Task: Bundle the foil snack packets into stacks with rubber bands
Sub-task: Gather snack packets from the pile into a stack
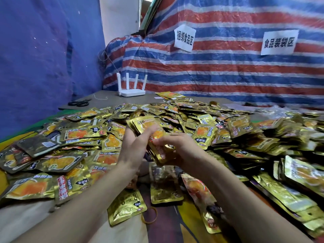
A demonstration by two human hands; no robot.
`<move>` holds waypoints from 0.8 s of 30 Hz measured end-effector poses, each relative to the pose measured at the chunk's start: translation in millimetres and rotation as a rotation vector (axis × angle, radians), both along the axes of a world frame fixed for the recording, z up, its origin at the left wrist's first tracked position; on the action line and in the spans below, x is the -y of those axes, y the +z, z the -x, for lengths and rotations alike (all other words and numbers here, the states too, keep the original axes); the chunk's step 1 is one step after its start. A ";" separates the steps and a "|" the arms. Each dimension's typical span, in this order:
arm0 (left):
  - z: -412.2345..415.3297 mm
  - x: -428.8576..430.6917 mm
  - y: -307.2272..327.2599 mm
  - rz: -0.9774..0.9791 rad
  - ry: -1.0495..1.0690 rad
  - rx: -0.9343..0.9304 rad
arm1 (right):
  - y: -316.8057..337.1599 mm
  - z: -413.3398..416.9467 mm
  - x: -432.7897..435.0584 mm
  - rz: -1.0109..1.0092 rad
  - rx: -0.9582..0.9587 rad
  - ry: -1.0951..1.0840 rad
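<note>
Both hands on one stack of foil packets (149, 128), held up off the pile. Left hand (133, 146): fingers (128, 133) near straight up the stack's left edge, thumb laid across the front face, so the top half is pinched. Right hand (182, 149): fingers (162, 139) curled over the lower half of the same stack, tips just short of the left thumb. Can't tell if a band is already on the stack, as the hands cover that part. Loose packets (205, 132) heaped all round the fingers, thickest to the right and beyond. One tan rubber band (149, 215) lies flat below the fingers, between the forearms and just beside a face-down packet (126, 206). Well beyond the fingers, on a bare part of the bench (103, 98): white four-antenna router (131, 88), with black scissors (78, 103) left of it. Striped tarp (228, 71) behind carries two paper labels (279, 42).
</note>
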State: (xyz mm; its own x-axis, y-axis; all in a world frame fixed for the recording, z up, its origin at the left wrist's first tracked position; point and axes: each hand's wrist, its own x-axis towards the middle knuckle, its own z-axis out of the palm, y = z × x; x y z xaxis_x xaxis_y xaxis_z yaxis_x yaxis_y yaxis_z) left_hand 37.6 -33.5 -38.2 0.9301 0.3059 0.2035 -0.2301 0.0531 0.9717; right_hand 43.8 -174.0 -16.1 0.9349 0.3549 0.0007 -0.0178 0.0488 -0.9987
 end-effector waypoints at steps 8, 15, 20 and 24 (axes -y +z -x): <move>0.0 0.7 -3.6 -0.367 0.086 0.263 | 29.6 -21.1 26.8 0.228 0.157 -0.432; 1.9 3.0 -7.5 -0.478 0.026 0.317 | 46.1 -47.5 36.2 0.730 0.276 -0.524; -0.4 1.4 -6.3 -0.512 0.021 0.375 | 55.9 -86.0 51.9 0.960 0.304 -0.587; -1.8 2.6 -8.2 -0.533 -0.005 0.384 | 57.7 -112.6 63.8 1.128 0.358 -0.687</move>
